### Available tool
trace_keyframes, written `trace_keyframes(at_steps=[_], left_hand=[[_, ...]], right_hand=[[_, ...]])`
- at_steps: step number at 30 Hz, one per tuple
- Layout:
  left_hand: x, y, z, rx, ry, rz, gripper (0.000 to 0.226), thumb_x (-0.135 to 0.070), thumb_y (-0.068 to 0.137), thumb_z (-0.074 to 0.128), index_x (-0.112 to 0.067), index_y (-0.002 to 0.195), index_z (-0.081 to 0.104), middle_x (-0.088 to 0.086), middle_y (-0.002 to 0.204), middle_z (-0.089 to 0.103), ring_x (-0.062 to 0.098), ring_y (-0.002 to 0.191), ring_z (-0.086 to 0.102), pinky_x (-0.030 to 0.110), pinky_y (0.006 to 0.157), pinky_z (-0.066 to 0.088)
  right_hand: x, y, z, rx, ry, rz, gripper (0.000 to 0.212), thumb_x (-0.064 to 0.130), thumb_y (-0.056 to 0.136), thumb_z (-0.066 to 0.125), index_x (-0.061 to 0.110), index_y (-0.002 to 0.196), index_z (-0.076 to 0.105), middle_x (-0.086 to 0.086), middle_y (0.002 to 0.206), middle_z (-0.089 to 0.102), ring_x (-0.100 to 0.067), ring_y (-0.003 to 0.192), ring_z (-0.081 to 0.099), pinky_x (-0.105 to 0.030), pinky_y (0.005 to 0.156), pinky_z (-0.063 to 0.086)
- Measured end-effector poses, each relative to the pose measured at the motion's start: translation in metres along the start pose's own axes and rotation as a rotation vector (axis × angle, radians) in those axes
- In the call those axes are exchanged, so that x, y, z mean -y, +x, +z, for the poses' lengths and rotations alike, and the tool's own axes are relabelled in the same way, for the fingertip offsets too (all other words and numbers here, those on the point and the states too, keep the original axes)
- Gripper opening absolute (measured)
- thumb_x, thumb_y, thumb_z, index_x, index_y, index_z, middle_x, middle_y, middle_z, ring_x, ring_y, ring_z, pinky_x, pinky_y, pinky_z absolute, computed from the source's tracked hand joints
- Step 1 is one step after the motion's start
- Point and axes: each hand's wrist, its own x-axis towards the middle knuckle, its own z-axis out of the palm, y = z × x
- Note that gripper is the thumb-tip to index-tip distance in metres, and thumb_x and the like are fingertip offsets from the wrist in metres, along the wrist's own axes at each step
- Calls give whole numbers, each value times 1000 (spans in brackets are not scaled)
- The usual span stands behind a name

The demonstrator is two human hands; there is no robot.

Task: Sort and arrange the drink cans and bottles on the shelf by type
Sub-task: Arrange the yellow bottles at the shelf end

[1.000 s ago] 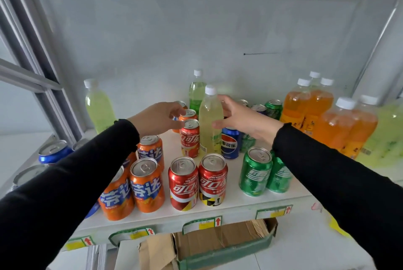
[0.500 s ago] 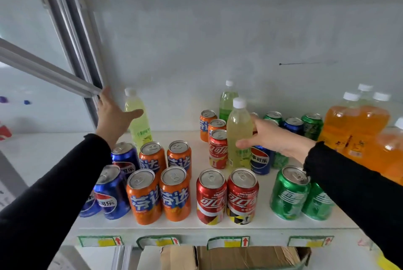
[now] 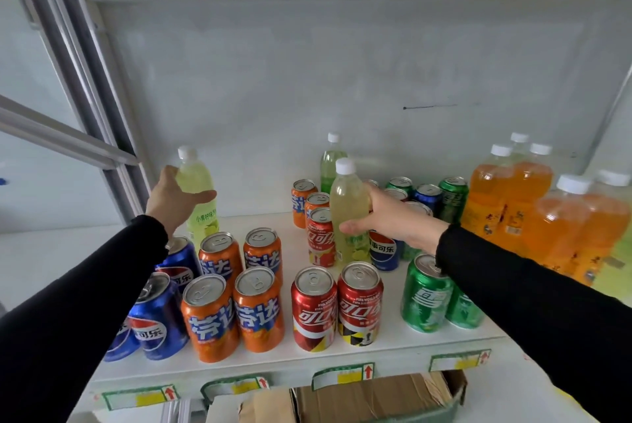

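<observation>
My left hand wraps around a pale lime bottle standing at the shelf's back left. My right hand grips a second pale lime bottle in the middle, among red cola cans. A greener bottle stands behind it. At the front stand blue cola cans, orange soda cans, two red cola cans and green soda cans. Large orange bottles fill the right side.
The white shelf has price tags along its front lip. A grey upright post stands left of the shelf. An open cardboard box sits below. More mixed cans crowd behind my right hand.
My left hand moved from near the post onto the left lime bottle and closed around it. My right hand kept its hold on the middle bottle. The camera tilted upward.
</observation>
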Motion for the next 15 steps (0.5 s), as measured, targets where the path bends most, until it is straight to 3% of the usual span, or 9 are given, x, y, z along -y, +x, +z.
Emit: trace_keyframes(at_steps=[4,7,12,15], left_hand=[[-27,-20,-14,-53,-47,200,74,-33,76,85,-20,134,41,6,120,62,29,101,61,38,80,48],[-57,-39,-30,-82,-155,338,70,-38,74,84,-28,130,44,-4,118,66,21,103,66,39,87,53],[-116,-86,-44,-9,-409,481,60,-27,77,84,-24,125,49,-10,113,69,4,99,67,17,76,53],[-140,-110,-43,68,-513,546,58,-29,74,85,-22,121,51,-6,112,71,12,101,69,27,82,54]], right_hand=[[9,-13,1,-93,11,-38,84,37,69,88,28,140,45,15,126,60,-6,113,58,-33,101,48],[28,-26,0,-173,40,-92,73,32,73,87,36,132,44,19,119,61,-1,108,58,-31,95,50],[62,-58,-2,-357,112,-231,74,29,74,87,31,136,46,14,124,62,-4,114,58,-23,89,49],[81,-91,-7,-464,181,-313,71,31,74,88,32,134,49,11,126,65,-8,117,60,-30,96,49]])
